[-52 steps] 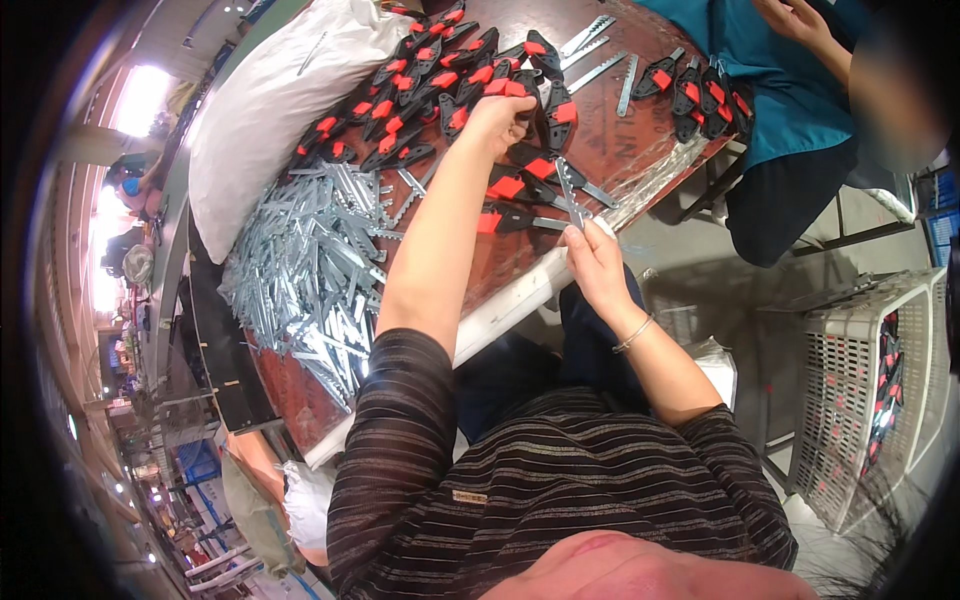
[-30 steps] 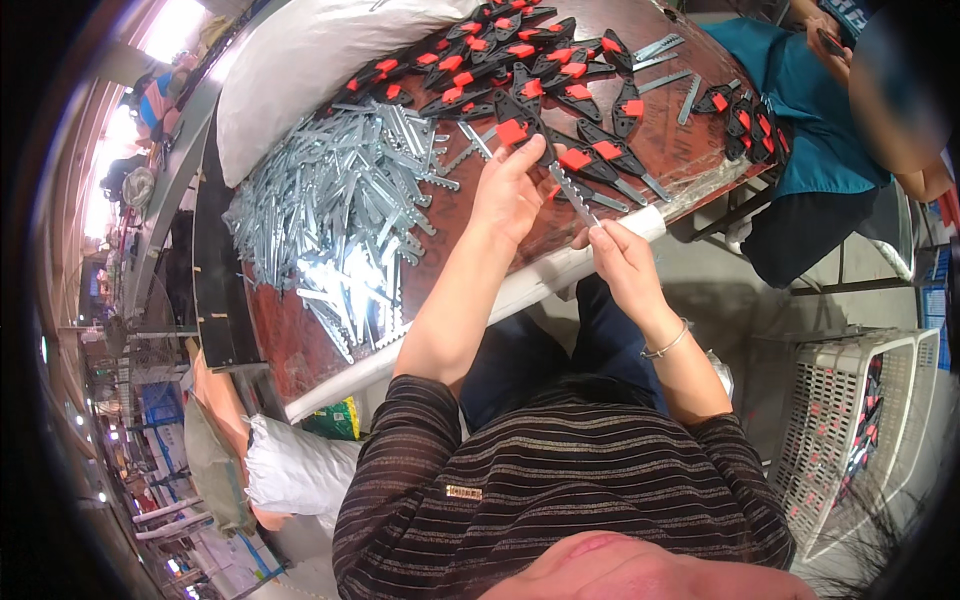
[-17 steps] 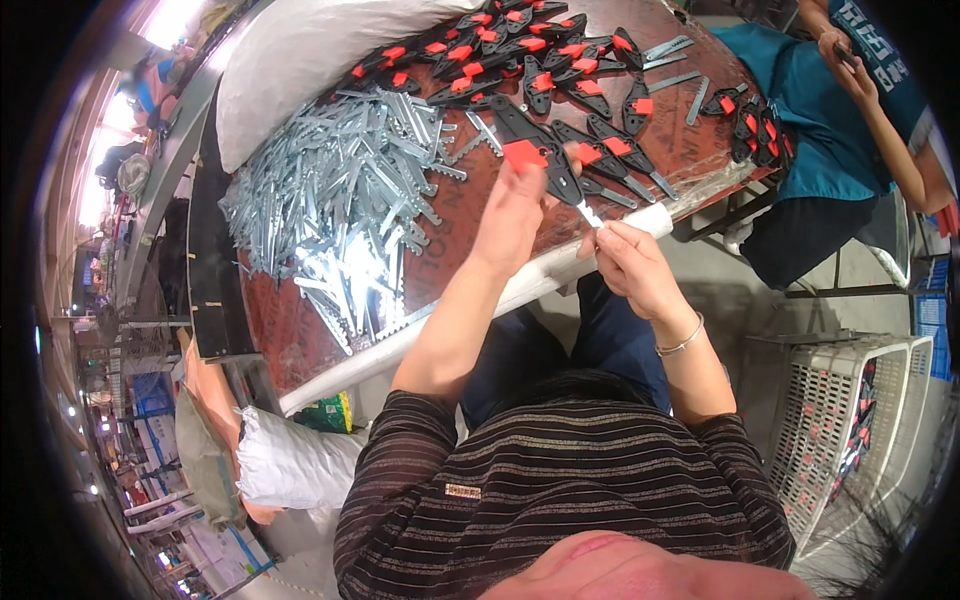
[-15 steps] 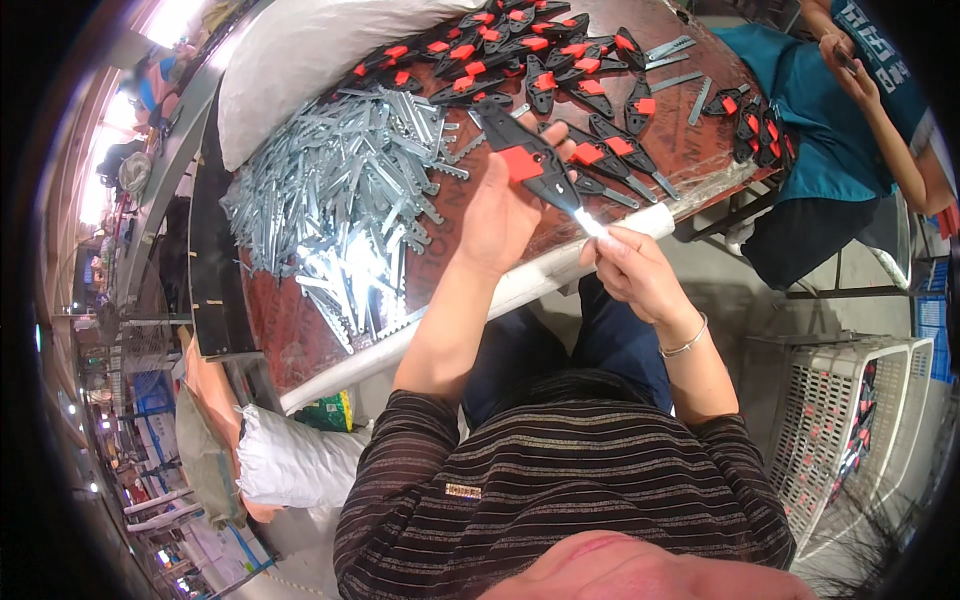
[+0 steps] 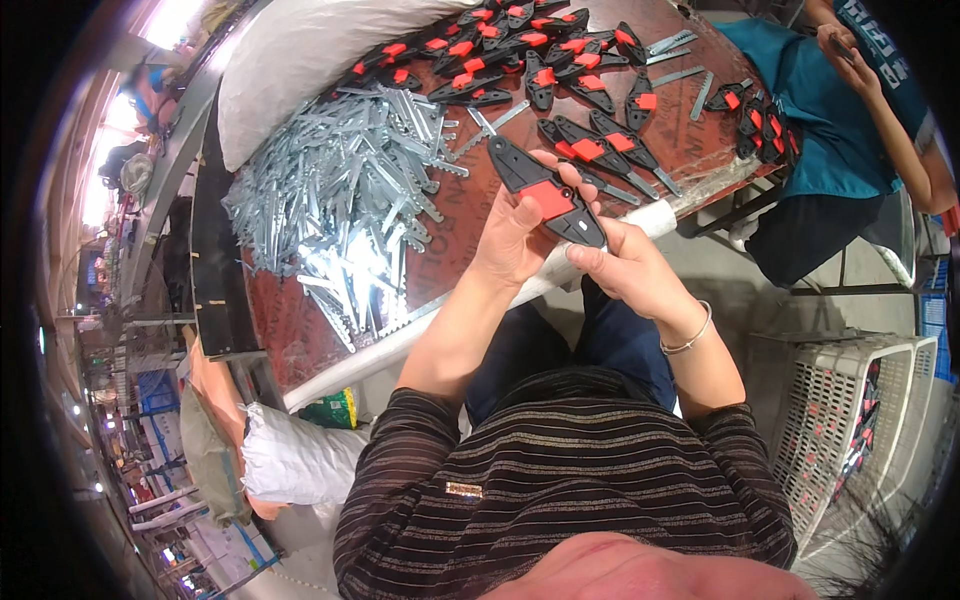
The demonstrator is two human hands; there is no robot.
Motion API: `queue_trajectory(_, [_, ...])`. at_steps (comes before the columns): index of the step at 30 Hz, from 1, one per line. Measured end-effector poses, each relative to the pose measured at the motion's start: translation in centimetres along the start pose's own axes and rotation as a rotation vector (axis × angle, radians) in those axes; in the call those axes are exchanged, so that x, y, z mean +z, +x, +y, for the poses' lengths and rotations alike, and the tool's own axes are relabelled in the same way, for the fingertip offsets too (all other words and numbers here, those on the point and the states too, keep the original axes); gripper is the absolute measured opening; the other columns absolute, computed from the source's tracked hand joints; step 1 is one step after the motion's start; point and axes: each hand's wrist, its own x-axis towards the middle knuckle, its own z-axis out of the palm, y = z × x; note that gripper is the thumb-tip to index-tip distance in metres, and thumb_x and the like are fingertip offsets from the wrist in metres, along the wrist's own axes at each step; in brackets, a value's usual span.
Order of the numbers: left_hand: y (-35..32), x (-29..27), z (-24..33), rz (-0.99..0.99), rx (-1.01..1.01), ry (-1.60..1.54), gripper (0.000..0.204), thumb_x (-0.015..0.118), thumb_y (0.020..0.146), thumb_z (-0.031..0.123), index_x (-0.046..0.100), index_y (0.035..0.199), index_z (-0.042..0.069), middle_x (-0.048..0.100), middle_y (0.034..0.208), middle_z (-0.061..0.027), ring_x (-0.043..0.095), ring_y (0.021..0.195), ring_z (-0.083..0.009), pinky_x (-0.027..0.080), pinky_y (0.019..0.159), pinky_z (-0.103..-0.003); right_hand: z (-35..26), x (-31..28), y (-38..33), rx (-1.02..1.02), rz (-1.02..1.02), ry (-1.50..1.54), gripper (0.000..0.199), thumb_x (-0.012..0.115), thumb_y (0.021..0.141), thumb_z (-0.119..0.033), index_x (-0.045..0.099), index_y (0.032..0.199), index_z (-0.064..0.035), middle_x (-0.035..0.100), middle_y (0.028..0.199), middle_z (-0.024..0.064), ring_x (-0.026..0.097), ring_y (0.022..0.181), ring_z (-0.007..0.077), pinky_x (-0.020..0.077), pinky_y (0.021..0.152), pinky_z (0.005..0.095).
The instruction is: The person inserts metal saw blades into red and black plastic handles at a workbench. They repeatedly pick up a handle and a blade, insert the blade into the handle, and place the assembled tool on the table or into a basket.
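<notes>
Over the table's near edge, both my hands hold one black saw handle with a red inset (image 5: 552,198), slanted from upper left to lower right. My left hand (image 5: 512,238) wraps it from below, thumb on the red part and fingertips at its far side. My right hand (image 5: 632,268) grips the lower end, thumb across the tip; no blade shows there. Left of my hands lies a heap of loose toothed metal blades (image 5: 330,190). Beyond them are several black-and-red handles (image 5: 490,50), and others with blades sticking out (image 5: 588,148) lie just past my fingers.
A white sack (image 5: 290,70) leans over the table's far left. White padding (image 5: 385,355) runs along the reddish tabletop's (image 5: 285,345) near edge. At right sit a co-worker in teal (image 5: 830,140) and a white slatted crate (image 5: 815,430); another white sack (image 5: 300,455) stands lower left.
The handle has moved slightly right and nearer to me. My right hand has come up to its tip, and the bright blade that stuck out between tip and fingers no longer shows.
</notes>
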Motion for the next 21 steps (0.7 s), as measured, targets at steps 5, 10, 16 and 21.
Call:
queue_trajectory(5, [-0.2, -0.6, -0.2, 0.045, 0.017, 0.066, 0.064, 0.069, 0.080, 0.042, 0.042, 0.128, 0.012, 0.054, 0.121, -0.0092, 0.055, 0.111, -0.0268, 0.046, 0.095, -0.044, 1.1, -0.5, 1.2, -0.011, 0.031, -0.062, 0.022, 0.066, 0.085, -0.019, 0.061, 0.098, -0.0015, 0.052, 0.075, -0.0049, 0.043, 0.069, 0.0033, 0.0383, 0.061, 0.0214])
queue_trajectory(10, [0.3, -1.1, 0.9, 0.186, 0.084, 0.002, 0.060, 0.057, 0.090, 0.039, 0.035, 0.136, 0.007, 0.046, 0.132, -0.0140, 0.048, 0.120, -0.0271, 0.043, 0.098, -0.044, 2.8, -2.1, 3.0, -0.222, 0.242, -0.317, 0.035, 0.071, 0.080, -0.021, 0.060, 0.104, 0.0018, 0.064, 0.085, 0.0069, 0.057, 0.080, 0.0121, 0.0464, 0.073, 0.0278])
queue_trajectory(16, [-2.3, -6.5, 7.1, 0.749, 0.291, 1.152, 0.033, 0.066, 0.082, 0.009, 0.058, 0.113, 0.002, 0.061, 0.109, -0.0080, 0.054, 0.104, -0.0156, 0.045, 0.085, -0.028, 3.3, -5.6, 4.8, -0.147, 0.566, -0.960, 0.041, 0.067, 0.079, -0.031, 0.062, 0.107, -0.0009, 0.066, 0.093, 0.0160, 0.062, 0.089, 0.0325, 0.0480, 0.078, 0.0379])
queue_trajectory(21, [-5.2, -9.5, 11.0, 0.723, 0.099, 2.251, 0.036, 0.073, 0.069, 0.012, 0.063, 0.103, 0.005, 0.062, 0.099, -0.0117, 0.057, 0.092, -0.0291, 0.046, 0.079, -0.038, 4.0, -6.4, 5.9, -0.380, 0.687, -1.321, 0.040, 0.071, 0.074, -0.023, 0.060, 0.108, -0.0063, 0.055, 0.096, 0.0108, 0.050, 0.093, 0.0308, 0.0433, 0.080, 0.0399])
